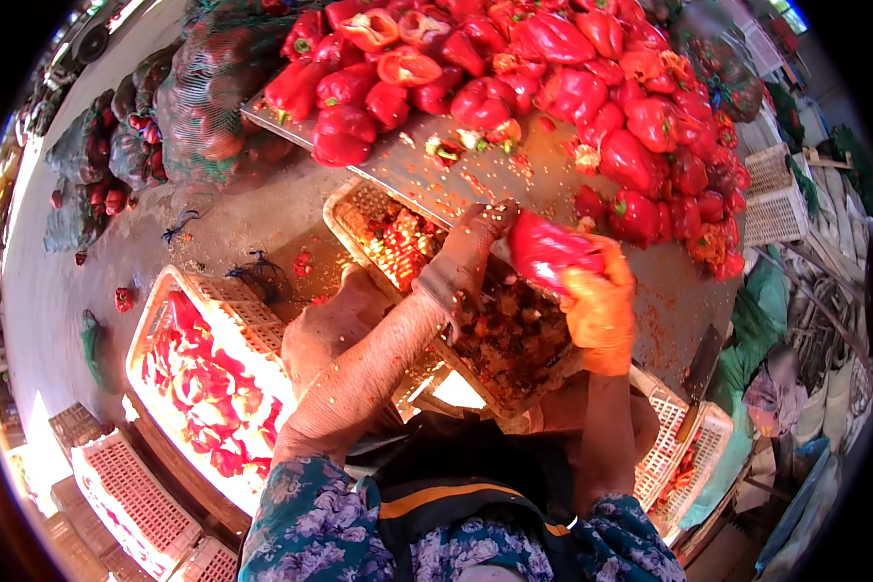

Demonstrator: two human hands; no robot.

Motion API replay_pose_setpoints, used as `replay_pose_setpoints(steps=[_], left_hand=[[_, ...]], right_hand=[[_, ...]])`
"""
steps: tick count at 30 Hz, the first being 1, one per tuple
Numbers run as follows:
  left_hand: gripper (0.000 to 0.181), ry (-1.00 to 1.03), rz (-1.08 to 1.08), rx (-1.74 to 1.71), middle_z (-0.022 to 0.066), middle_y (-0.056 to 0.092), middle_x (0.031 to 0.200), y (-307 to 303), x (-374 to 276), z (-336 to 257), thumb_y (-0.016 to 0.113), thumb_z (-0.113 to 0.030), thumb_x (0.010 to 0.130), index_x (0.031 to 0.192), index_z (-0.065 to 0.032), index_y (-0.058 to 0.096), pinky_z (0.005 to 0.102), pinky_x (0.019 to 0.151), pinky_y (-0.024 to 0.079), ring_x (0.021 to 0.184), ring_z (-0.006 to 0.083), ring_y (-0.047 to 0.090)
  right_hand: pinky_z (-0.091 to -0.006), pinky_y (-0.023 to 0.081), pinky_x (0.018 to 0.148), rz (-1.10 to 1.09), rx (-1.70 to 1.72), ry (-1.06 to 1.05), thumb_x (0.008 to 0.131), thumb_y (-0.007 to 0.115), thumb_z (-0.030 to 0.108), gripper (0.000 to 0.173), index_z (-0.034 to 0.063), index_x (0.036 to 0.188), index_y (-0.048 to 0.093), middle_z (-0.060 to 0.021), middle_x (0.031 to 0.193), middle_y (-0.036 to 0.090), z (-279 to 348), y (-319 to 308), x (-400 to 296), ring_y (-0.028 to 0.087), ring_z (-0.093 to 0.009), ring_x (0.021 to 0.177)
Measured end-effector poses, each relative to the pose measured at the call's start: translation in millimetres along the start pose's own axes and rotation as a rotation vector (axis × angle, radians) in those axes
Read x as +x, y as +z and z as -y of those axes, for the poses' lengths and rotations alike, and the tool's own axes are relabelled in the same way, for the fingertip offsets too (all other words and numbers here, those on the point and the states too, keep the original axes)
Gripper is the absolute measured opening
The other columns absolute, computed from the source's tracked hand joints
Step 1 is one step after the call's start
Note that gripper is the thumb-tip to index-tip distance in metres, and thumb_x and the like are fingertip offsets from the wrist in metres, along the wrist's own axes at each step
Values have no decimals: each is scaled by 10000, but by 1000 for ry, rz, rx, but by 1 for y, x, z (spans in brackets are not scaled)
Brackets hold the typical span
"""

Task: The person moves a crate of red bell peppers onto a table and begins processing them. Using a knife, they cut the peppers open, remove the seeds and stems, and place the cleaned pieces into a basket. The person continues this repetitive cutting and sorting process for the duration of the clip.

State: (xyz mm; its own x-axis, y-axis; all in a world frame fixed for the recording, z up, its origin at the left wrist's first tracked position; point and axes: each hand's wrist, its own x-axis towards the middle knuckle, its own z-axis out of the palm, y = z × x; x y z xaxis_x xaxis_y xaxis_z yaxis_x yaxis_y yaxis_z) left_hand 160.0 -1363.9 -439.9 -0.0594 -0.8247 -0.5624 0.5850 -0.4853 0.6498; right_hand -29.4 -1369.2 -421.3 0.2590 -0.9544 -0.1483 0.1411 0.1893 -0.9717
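Observation:
My right hand (600,313), in an orange glove, grips a red bell pepper (553,251) over the near edge of the metal table (545,160). My left hand (473,236), covered with seeds and wearing a darker glove or cuff, is at the pepper's left end. A small greyish thing shows below its fingers, too unclear to name. Beneath both hands stands a plastic crate (349,218) with pepper scraps and cores. A large heap of red peppers (640,131) covers the far and right parts of the table; some are cut open. Cores and seeds lie scattered near its edge.
A crate of cut red peppers (207,393) stands at left. Net sacks of peppers (214,94) sit on the floor behind, and a long green pepper (91,345) lies farther left. A wooden-handled knife (702,364) rests at the table's right edge, above more crates (662,429).

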Motion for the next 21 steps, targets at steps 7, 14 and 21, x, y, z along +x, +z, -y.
replay_pose_setpoints(steps=[7,14,21], left_hand=[[395,79,-138,158,79,589,904,-22,11,8,645,-272,842,1183,-114,520,322,497,442,680,191,588],[339,337,-90,171,54,576,900,-48,35,23,626,-183,813,1129,-97,542,358,572,470,813,172,584],[367,232,-68,-468,85,632,1103,-41,14,4,593,-61,813,1178,-100,578,401,790,504,1000,225,598]], right_hand=[[-328,479,802,-250,-513,-66,848,630,256,379,61,1171,595,-140,1063,656,-16,-27,41,614,-248,998],[-245,408,486,-306,-544,-46,848,627,228,331,88,1147,603,-36,972,623,4,0,33,537,-88,620],[-222,521,619,212,-145,-92,848,638,158,427,59,1251,536,-54,1083,617,84,170,-4,631,-141,881]])
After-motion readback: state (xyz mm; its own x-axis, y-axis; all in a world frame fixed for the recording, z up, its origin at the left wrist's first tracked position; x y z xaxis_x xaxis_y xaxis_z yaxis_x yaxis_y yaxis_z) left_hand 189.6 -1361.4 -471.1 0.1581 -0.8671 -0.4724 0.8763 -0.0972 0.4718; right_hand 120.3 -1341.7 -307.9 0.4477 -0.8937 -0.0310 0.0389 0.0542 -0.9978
